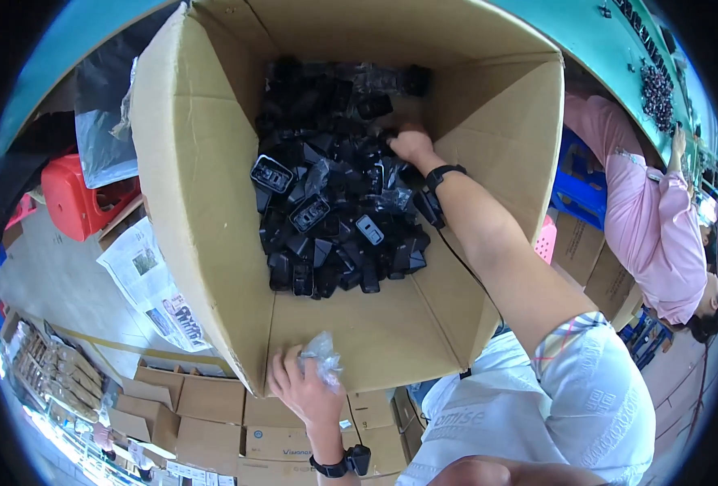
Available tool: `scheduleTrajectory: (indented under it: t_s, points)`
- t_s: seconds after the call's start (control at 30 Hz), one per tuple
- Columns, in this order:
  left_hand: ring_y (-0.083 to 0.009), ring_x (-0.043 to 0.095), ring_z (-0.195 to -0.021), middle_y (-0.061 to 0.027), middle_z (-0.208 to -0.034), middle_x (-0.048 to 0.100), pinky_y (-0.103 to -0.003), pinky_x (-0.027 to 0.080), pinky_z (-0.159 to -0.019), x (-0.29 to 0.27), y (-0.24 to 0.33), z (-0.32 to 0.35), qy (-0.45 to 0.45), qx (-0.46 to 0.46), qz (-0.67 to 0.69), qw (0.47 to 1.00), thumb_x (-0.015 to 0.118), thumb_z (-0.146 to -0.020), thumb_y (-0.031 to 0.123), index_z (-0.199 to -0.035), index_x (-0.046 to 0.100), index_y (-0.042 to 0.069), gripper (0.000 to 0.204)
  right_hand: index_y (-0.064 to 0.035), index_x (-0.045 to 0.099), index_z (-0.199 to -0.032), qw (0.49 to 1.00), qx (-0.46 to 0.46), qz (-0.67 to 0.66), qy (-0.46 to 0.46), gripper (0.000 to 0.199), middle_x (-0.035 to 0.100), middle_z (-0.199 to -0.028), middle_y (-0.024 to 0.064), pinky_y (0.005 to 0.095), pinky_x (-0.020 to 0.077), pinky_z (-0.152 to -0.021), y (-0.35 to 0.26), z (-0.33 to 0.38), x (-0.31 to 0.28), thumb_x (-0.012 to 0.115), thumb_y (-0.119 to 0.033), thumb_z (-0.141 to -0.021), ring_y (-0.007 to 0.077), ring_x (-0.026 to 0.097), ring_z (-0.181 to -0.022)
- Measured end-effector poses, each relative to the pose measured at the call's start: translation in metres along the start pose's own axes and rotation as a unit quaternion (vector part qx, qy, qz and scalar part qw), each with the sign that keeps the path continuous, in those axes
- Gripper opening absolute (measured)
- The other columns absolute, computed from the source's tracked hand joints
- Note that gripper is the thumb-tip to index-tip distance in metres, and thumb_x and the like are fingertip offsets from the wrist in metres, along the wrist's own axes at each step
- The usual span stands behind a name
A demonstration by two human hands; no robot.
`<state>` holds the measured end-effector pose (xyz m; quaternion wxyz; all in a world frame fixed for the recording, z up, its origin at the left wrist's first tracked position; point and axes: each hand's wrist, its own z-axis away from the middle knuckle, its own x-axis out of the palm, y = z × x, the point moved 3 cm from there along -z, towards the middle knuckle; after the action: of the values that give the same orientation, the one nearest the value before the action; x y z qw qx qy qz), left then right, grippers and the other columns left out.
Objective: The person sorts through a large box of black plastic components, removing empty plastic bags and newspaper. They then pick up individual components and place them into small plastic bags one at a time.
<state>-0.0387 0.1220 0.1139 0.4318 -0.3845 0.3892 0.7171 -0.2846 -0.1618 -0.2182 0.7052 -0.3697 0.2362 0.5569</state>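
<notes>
beside the cardboard box, red stool, newspaper, folded cartons

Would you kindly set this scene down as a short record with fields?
Setting: large open cardboard box, seen from above
Contents: heap of black plastic parts, some in clear bags
Right hand: reaching into the heap, touching the parts
Left hand: on the box's near edge, holding a crumpled clear plastic bag
Wrists: black bands on both
Nearby: red stool, newspaper, stacked cartons, person in pink
</notes>
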Motion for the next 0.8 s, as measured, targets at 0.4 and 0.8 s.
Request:
scheduleTrajectory:
  t_s: [0.4, 0.8]
  points:
    - [-0.0273, 0.055, -0.069, -0.0068, -0.074, 0.057, -0.037, 0.045, -0.060, 0.009, 0.000, 0.000, -0.123, 0.081, 0.062, 0.987, 0.062, -0.070, 0.011, -0.083, 0.060, 0.008, 0.014, -0.0121, 0.074, -0.083, 0.986, -0.064, 0.066, -0.138, 0.016, 0.071, -0.090, 0.0116, 0.0379, 0.0524, -0.079, 0.033, 0.004, 0.011, 0.068, -0.021, -0.070, 0.0318, 0.066, -0.086]
    - [-0.0293, 0.055, -0.061, -0.0081, -0.074, 0.061, -0.038, 0.043, -0.050, 0.004, -0.009, 0.002, -0.036, 0.066, 0.111, 0.991, 0.062, -0.073, 0.021, -0.064, 0.054, 0.006, 0.019, -0.0021, 0.067, -0.076, 0.923, 0.003, -0.194, -0.332, 0.010, 0.064, -0.070, 0.0054, 0.0264, 0.0477, -0.053, -0.024, 0.027, -0.074, 0.058, -0.004, -0.074, 0.0143, 0.058, -0.058]
